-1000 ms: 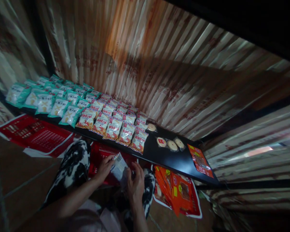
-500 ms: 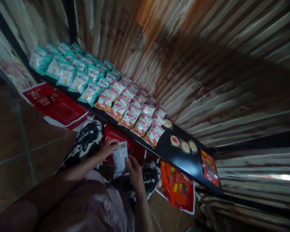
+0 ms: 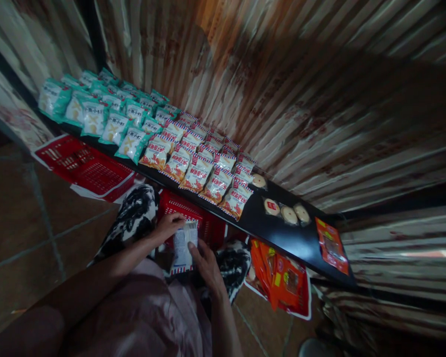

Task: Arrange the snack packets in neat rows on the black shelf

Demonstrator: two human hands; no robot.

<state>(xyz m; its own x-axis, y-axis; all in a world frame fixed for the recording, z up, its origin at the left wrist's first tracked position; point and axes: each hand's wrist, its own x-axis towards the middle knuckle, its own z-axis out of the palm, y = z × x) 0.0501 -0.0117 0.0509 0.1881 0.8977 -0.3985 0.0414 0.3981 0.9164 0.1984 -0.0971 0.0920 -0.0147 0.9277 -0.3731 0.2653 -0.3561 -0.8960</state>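
Note:
Between my hands, over my lap, is a snack bag (image 3: 183, 248) with its pale back side up and a striped red and blue edge toward me. My left hand (image 3: 171, 225) pinches its far top edge. My right hand (image 3: 205, 260) grips its right side, thumb across the back. Just beyond lies a red plastic basket (image 3: 210, 229), partly hidden by the bag and the shelf. On the black shelf in front stand rows of orange-and-white snack bags (image 3: 196, 172) with the same striped edging, and rows of teal snack bags (image 3: 116, 127) to their left.
Round wrapped biscuits (image 3: 289, 215) and one orange packet (image 3: 331, 245) lie on the right of the black shelf (image 3: 260, 238). Below it, a red basket (image 3: 305, 297) holds orange packets (image 3: 287, 282). Another red basket (image 3: 85, 166) sits at left. Pleated curtain (image 3: 282, 99) hangs behind the shelf.
My view has shifted slightly. The snack bag stays in both hands, its lower end tilted a little to the left, and my right thumb has slid further across its back.

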